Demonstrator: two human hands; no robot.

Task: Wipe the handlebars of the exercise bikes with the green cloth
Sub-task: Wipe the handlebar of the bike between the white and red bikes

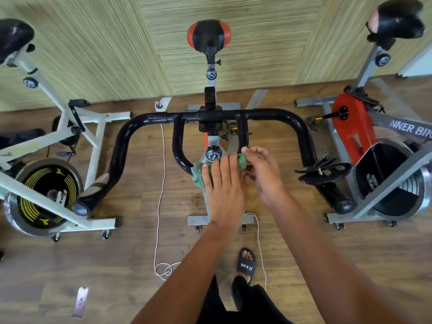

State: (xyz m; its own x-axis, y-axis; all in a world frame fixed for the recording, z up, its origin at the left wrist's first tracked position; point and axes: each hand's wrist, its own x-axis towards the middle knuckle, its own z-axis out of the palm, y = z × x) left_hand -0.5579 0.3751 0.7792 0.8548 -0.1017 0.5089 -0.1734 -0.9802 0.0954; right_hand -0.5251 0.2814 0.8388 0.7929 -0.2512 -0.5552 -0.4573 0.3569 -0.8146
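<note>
Person at handlebars (280, 116) — left hand (223, 185) presses green cloth (198, 174) onto near loop, fingers straight; right hand (265, 175) pinches cloth's end, fingers curled.

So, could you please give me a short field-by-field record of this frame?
setting: three exercise bikes side by side on a wooden floor
bike being wiped: middle one, black handlebars
green cloth: draped over the handlebars' inner loop
left hand: flat, pressing on the green cloth
right hand: fingers curled, gripping the cloth's right end
nearby: resistance knob just beyond the cloth; white cord on the floor
</note>
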